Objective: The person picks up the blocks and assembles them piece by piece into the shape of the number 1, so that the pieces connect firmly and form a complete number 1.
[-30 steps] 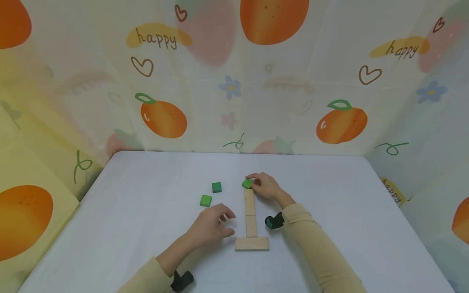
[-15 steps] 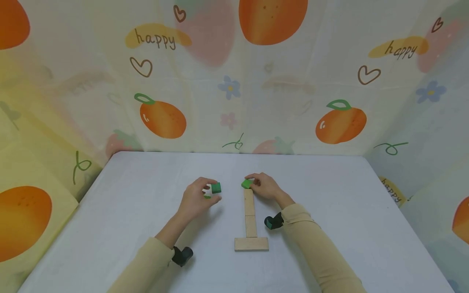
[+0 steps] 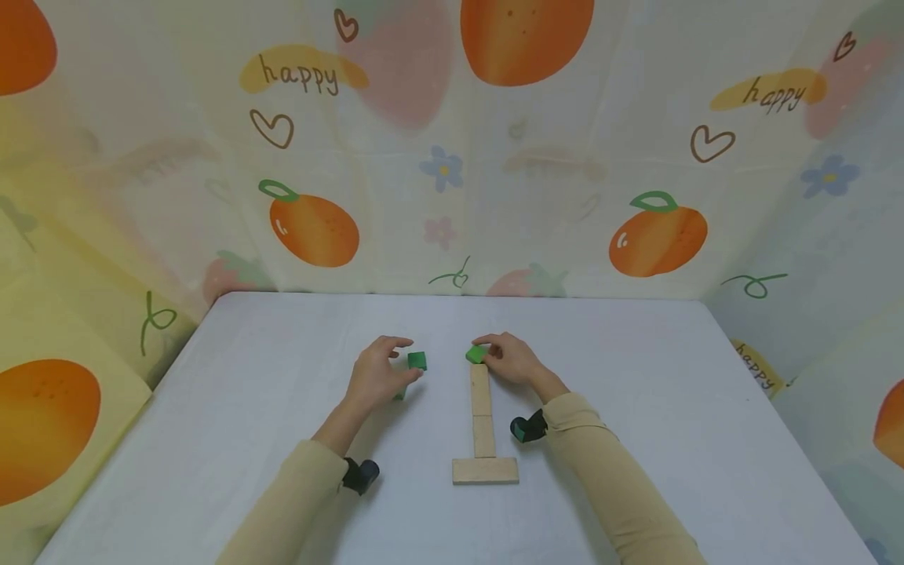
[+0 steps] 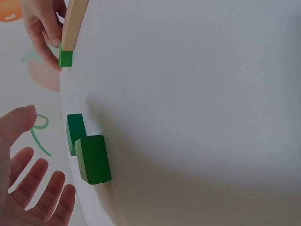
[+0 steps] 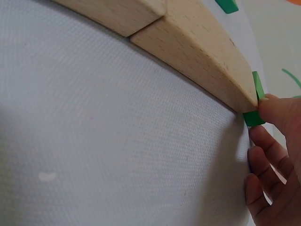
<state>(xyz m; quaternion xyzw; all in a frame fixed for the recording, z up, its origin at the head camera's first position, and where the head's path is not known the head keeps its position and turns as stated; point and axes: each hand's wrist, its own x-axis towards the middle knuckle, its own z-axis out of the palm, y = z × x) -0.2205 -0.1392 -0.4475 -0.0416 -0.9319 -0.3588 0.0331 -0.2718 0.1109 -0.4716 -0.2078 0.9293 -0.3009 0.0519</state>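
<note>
My right hand [image 3: 514,359] pinches a light green block [image 3: 475,355] between thumb and index finger, at the far end of a line of two wooden blocks [image 3: 481,391]. In the right wrist view, the thumb presses on this green block [image 5: 254,117], right against the wood's end. Farther left, my left hand [image 3: 374,372] hovers with fingers spread around a dark green block [image 3: 417,360]. A second green block [image 3: 400,395] is mostly hidden under that hand. The left wrist view shows both green blocks [image 4: 94,160] apart from the open fingers [image 4: 51,193].
A wooden block [image 3: 485,471] lies crosswise at the near end of the line, forming an upside-down T. All of it lies on a white-covered table [image 3: 636,345]. A fruit-patterned cloth [image 3: 523,227] stands behind the table and at its sides.
My left hand has moved away from beside the wooden line, forward and left to the two loose green blocks. The right hand has kept its place on the light green block.
</note>
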